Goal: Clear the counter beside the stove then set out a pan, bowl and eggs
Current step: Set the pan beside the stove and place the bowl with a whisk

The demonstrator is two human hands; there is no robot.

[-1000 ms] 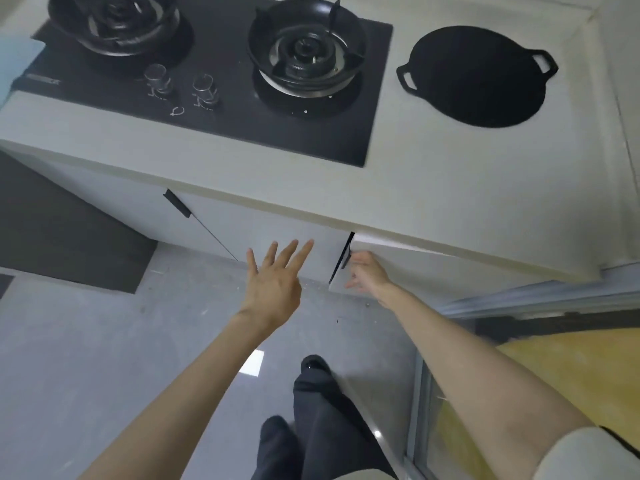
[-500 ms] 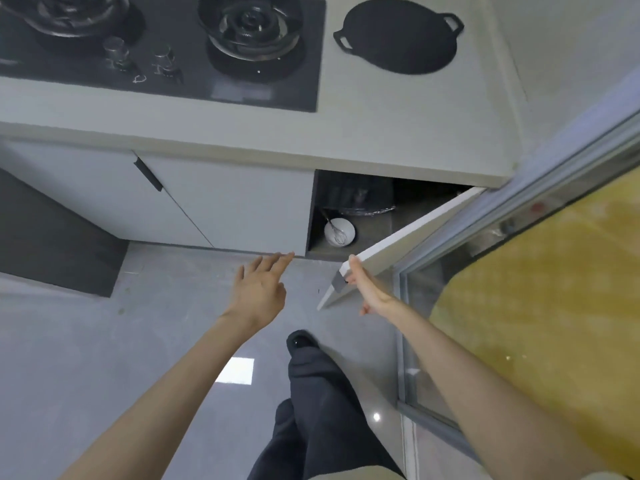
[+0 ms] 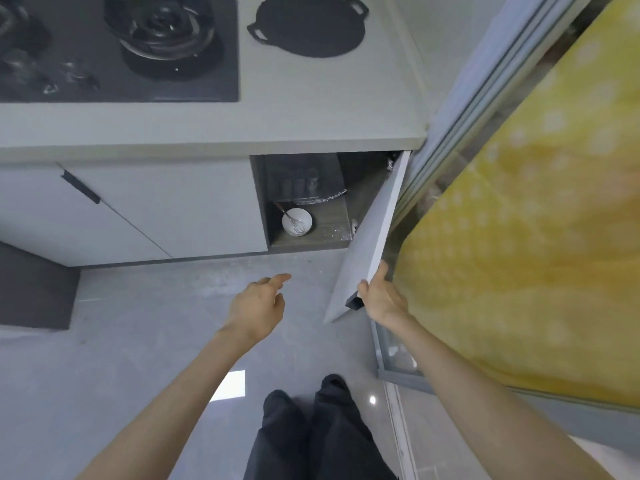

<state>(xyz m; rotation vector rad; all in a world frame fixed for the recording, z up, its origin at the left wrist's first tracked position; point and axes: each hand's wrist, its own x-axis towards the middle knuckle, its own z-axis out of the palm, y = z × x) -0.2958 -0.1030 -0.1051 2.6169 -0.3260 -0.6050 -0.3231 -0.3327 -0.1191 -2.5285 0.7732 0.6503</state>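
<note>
Your right hand (image 3: 382,301) sits at centre right of the frame. Its grip is closed round the free edge of the cabinet door (image 3: 374,237), thumb lying along that edge above the dark handle (image 3: 354,302). Its fingers are hidden behind the panel. The door stands wide open.

Your left hand (image 3: 258,306) hovers over the floor (image 3: 138,341) at centre frame, grip loose and holding nothing, forefinger stretched forward.

The bowl (image 3: 296,221) sits inside the cabinet (image 3: 329,233), with a whisk (image 3: 290,218) in it. The pan (image 3: 308,27) lies on the desk (image 3: 311,112) at top centre, right of the stove (image 3: 121,46), which the frame's edges cut off. The dark things behind the bowl are too dim to make out.
</note>
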